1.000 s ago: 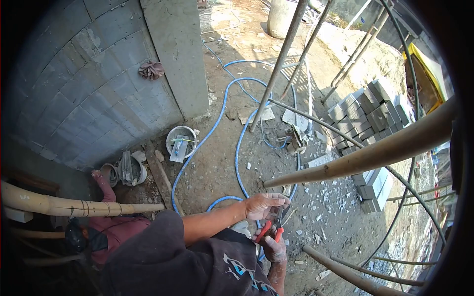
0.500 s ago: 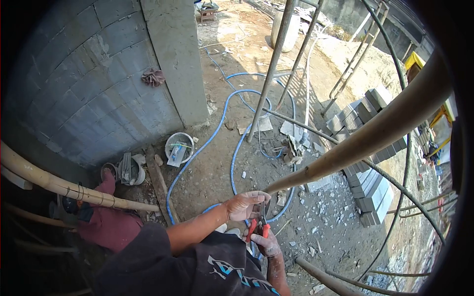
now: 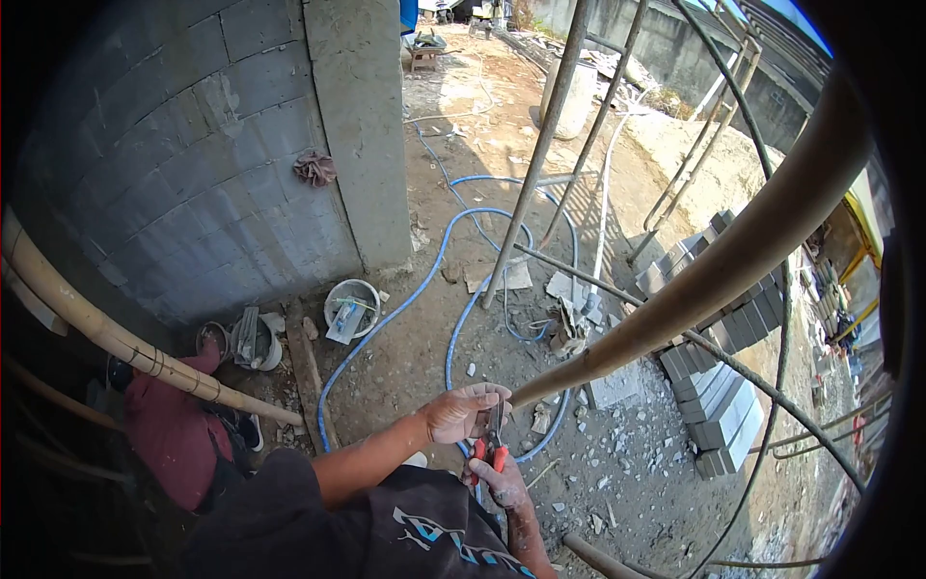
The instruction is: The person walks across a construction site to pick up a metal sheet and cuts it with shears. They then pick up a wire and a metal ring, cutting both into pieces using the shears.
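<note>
I am watching the pliers (image 3: 499, 455) sitting between both hands, in front of the dark shirt (image 3: 357, 526), jaws pointing away from the body. The right hand (image 3: 504, 485) is holding them, fingers clamped around the red handles. The left hand (image 3: 459, 415) is hovering at the jaws with its fingers bent, though I am not managing to tell whether they are pinching anything. That closeness is worrying me most: a hard squeeze could be nipping a left fingertip, and dusty skin could be letting the grip slip. The thick pole (image 3: 656, 318) is showing just beyond those fingers; depth is escaping me, but a careless swing could be knocking knuckles on it. The blue hose (image 3: 449, 338) is looping nearby, where it could be catching a foot, and rubble (image 3: 598, 468) is littering the ground, where dropped pliers could be landing badly. Farther out, a bucket (image 3: 327, 305) is standing near the wall (image 3: 193, 193), blocks (image 3: 712, 415) are lying stacked rightward, and a co-worker (image 3: 174, 434) in maroon is bending low leftward.
</note>
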Motion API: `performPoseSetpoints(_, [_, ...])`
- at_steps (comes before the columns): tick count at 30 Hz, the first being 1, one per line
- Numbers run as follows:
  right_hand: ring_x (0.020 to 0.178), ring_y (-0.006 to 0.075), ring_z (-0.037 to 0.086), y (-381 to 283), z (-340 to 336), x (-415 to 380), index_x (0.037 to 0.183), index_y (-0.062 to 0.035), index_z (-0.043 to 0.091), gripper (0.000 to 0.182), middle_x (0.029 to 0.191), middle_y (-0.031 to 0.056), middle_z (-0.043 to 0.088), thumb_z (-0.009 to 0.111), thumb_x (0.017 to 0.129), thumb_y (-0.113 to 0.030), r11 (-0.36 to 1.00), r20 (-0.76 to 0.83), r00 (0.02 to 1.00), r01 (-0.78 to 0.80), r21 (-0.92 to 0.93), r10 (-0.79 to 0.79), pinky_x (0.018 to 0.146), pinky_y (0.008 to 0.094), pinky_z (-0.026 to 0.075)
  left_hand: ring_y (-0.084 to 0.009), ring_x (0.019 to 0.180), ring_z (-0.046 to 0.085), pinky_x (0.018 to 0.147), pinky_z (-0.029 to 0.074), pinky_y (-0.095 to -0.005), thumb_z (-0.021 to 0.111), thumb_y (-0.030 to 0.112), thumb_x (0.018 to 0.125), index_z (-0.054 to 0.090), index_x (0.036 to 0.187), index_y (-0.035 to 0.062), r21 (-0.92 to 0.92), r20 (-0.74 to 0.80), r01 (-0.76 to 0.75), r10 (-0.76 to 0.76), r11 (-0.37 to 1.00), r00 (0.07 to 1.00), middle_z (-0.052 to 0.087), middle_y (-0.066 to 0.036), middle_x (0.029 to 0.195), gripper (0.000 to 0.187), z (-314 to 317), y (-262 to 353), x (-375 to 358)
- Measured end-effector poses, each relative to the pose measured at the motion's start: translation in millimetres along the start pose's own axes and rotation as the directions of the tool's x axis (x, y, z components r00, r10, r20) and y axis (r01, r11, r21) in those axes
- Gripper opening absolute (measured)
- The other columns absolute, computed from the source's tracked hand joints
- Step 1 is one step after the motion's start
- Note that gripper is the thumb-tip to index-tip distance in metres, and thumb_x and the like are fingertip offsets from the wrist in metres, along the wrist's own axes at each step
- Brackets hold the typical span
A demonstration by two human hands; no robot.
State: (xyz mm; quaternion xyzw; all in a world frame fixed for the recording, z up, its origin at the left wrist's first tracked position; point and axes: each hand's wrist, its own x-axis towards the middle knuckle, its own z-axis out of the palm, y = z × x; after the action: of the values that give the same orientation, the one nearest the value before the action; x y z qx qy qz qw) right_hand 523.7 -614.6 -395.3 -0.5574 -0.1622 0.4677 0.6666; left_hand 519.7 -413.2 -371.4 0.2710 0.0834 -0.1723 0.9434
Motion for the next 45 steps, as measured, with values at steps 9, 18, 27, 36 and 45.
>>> performPoseSetpoints(9, [0.059,0.0149,0.057,1.2,7.1,-7.5,0.100,-0.0045,0.052,0.026,0.073,0.0050,0.058,0.064,0.091,-0.026,0.998,-0.160,0.986,0.047,0.043,-0.040,0.055,0.0273,0.045,-0.0236,0.103,0.062,0.092,0.048,-0.0371,0.051,0.036,0.099,0.054,0.123,0.0017,0.079,0.082,0.031,-0.038,0.996,0.996,0.063,-0.010,0.107,0.042,15.5,-11.7,9.1])
performPoseSetpoints(18, [0.063,0.0122,0.058,6.2,7.6,-4.5,0.091,-0.0031,0.058,0.022,0.074,0.0036,0.062,0.064,0.092,-0.024,0.996,-0.200,0.976,0.090,0.028,-0.083,0.058,0.0255,0.047,-0.0162,0.084,0.062,0.078,0.051,-0.0322,0.047,0.042,0.100,0.056,0.106,0.0042,0.160,0.129,-0.076,0.055,0.984,0.990,0.061,-0.003,0.085,0.039,21.5,-24.4,18.6])
performPoseSetpoints(27, [0.072,0.0172,0.061,-2.3,12.3,3.0,0.101,-0.0003,0.057,0.034,0.082,0.0077,0.063,0.066,0.089,-0.031,0.996,-0.136,0.990,0.056,0.067,-0.046,0.064,0.0283,0.046,-0.0093,0.073,0.058,0.067,0.050,-0.0248,0.044,0.043,0.101,0.057,0.103,0.0042,0.267,0.058,-0.171,0.161,0.948,0.985,0.057,0.001,0.080,0.041,26.4,-24.2,11.4])
performPoseSetpoints(36, [0.078,0.0183,0.061,-2.3,15.4,8.0,0.105,-0.0011,0.057,0.031,0.087,0.0077,0.063,0.061,0.093,-0.029,0.994,-0.150,0.989,0.018,0.108,-0.002,0.071,0.0317,0.048,-0.0122,0.075,0.059,0.070,0.051,-0.0268,0.040,0.041,0.103,0.056,0.107,0.0017,0.308,0.069,-0.173,0.160,0.935,0.985,0.060,-0.002,0.083,0.043,18.0,-23.8,11.0])
performPoseSetpoints(45, [0.069,0.0185,0.060,-2.1,13.2,3.9,0.104,-0.0015,0.056,0.032,0.079,0.0075,0.061,0.061,0.093,-0.031,0.993,-0.203,0.979,0.014,0.121,0.011,0.063,0.0313,0.048,-0.0151,0.090,0.061,0.084,0.050,-0.0317,0.039,0.047,0.102,0.051,0.128,0.0021,0.431,-0.014,-0.119,0.138,0.895,0.990,0.063,-0.008,0.105,0.053,-5.5,-26.9,15.9])
